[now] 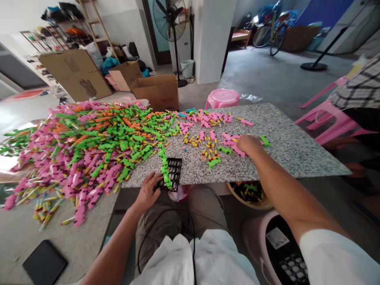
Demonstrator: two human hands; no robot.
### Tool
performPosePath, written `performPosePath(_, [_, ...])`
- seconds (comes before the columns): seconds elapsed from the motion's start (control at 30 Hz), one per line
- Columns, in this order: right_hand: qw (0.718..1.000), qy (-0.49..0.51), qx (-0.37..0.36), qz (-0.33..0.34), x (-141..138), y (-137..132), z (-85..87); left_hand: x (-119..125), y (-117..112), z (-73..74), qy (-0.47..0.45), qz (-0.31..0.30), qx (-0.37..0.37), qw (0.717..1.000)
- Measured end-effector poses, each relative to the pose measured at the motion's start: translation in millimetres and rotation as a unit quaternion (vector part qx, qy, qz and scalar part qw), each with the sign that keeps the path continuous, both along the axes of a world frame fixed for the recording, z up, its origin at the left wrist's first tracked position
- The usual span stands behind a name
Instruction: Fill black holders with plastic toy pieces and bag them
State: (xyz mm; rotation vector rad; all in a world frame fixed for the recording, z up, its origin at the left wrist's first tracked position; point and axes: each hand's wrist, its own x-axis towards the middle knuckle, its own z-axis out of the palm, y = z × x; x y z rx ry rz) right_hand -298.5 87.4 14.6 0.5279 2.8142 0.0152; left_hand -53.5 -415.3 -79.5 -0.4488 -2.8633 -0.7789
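Observation:
My left hand (147,192) grips the near edge of a black grid tray (173,171) at the table's front edge; a row of green plastic pieces (165,168) stands in the tray. My right hand (247,143) reaches out over the speckled stone table (285,146), fingers curled down among loose pink pieces (233,141), with a green piece (265,140) just beyond it. What the right fingers hold is hidden. A big heap of pink, green and orange plastic pieces (97,142) covers the left half of the table.
A round basket (249,194) with dark pieces sits under the table edge, a pink tub (268,241) of black trays by my right knee. A black tablet (44,263) lies front left. Pink stool (222,97), cardboard boxes (157,91), a fan behind; another person in a checked shirt (360,89) right.

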Motion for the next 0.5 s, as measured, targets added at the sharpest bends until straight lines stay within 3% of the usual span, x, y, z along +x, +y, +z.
performPosePath(0.1, [0.997, 0.062, -0.036, 0.021, 11.8, -21.4, 1.4, 1.1, 0.2, 1.1, -0.009, 0.001, -0.001, 1.0])
performPosePath(0.17, [0.984, 0.114, -0.122, 0.065, 25.2, -54.6, 0.3, 1.7, 1.3, 2.8, -0.016, 0.002, -0.002, 1.0])
performPosePath(0.23, [0.947, 0.135, -0.268, 0.112, 42.2, -103.2, -5.7, 2.2, 2.7, 4.8, -0.02, 0.006, 0.0, 1.0])
performPosePath(0.33, [0.839, 0.034, -0.52, 0.155, 66.1, -187.6, -21.4, 2.5, 4.3, 7.4, -0.026, 0.004, 0.004, 1.0])
performPosePath(0.4, [0.788, -0.018, -0.592, 0.168, 74.1, -235.2, -31.6, 2.6, 4.7, 8.4, -0.029, 0.001, 0.006, 1.0])
performPosePath(0.43, [0.779, -0.031, -0.603, 0.17, 74.9, -253.3, -35.7, 2.7, 4.8, 8.7, -0.03, -0.001, 0.006, 1.0])
performPosePath(0.5, [0.791, -0.046, -0.582, 0.183, 71.2, -277.3, -42.1, 3.1, 4.9, 8.5, -0.031, -0.003, 0.006, 1.0])
